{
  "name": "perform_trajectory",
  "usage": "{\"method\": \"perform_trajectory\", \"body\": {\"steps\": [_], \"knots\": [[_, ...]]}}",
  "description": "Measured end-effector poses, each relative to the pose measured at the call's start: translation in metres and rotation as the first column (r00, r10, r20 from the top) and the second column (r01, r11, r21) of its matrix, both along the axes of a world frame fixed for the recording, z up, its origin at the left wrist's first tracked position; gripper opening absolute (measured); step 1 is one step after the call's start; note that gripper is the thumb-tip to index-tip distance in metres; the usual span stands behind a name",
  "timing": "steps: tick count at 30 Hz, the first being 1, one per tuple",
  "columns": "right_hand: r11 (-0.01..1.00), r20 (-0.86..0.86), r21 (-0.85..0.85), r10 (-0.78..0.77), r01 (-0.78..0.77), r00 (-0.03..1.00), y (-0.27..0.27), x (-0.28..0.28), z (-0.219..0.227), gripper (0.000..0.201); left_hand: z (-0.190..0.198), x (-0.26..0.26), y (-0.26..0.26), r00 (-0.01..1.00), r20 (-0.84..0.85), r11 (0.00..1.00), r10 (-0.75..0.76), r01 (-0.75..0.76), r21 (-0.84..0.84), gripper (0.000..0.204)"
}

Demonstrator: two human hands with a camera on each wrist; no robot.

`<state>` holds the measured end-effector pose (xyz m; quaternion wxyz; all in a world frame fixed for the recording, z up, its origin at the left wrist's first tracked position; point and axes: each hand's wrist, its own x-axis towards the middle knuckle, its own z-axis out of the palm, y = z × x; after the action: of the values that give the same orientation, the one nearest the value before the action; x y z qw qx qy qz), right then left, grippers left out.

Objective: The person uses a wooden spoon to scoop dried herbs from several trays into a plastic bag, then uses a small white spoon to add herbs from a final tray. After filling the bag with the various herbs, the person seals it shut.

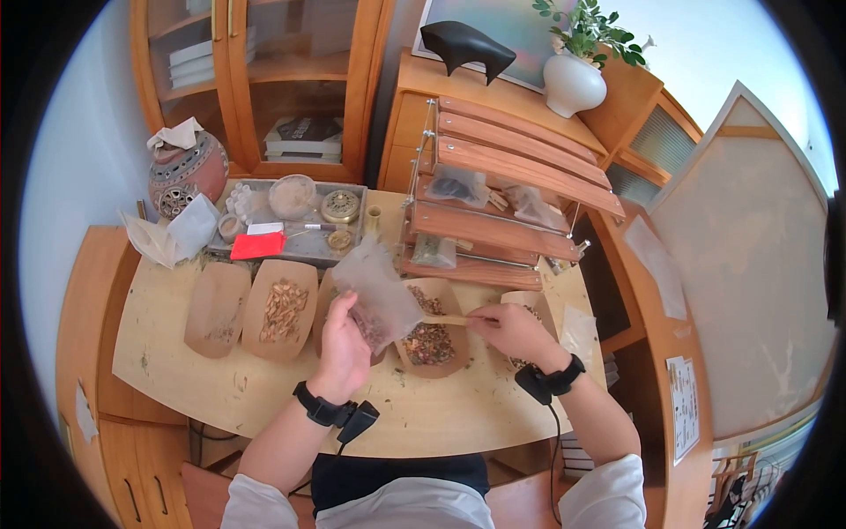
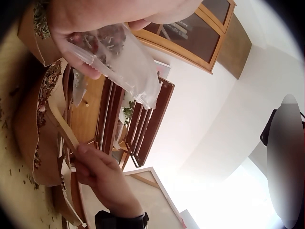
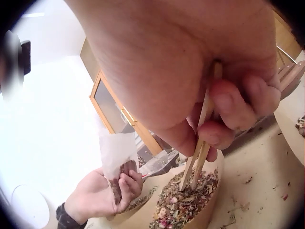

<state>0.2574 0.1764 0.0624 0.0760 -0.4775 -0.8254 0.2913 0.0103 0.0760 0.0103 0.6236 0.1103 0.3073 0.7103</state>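
Note:
My left hand (image 1: pixel 344 349) grips a translucent bag (image 1: pixel 377 295) partly filled with dried reddish plant bits; in the left wrist view the bag (image 2: pixel 128 62) lies against the palm with the thumb and fingers around it. The right hand (image 1: pixel 518 332) pinches wooden tongs (image 1: pixel 448 320). In the right wrist view, the tips of the tongs (image 3: pixel 195 164) touch the mixed dried petals and leaves (image 3: pixel 183 200) in a paper tray (image 1: pixel 441 368). The bag is held left of that tray, above another tray that it partly hides.
Paper trays with dried bits (image 1: pixel 284 310) stand to the left, and one more (image 1: pixel 535 309) to the right. Behind are a grey tray (image 1: pixel 357 249) of jars, a red packet (image 1: pixel 257 245) and a tiered wooden rack (image 1: pixel 493 225). Loose bits lie scattered on the table (image 1: pixel 291 397).

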Motion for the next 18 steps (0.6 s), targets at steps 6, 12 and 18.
{"method": "perform_trajectory", "body": {"steps": [6,12,18], "knots": [[0.995,0.101,-0.008,-0.102,0.103,0.990,0.001,0.013,0.004,0.032,-0.003,0.000,0.001,1.000,-0.004,1.000,-0.004,0.004,0.007,0.051],[0.970,0.020,-0.227,-0.086,0.088,0.996,0.001,0.009,-0.010,0.036,-0.003,0.000,0.002,1.000,0.009,1.000,-0.003,0.003,-0.018,0.050],[0.983,-0.015,-0.182,-0.039,0.036,0.999,-0.012,-0.006,-0.016,0.035,-0.002,0.000,0.002,1.000,0.019,1.000,-0.002,0.002,-0.011,0.049]]}}
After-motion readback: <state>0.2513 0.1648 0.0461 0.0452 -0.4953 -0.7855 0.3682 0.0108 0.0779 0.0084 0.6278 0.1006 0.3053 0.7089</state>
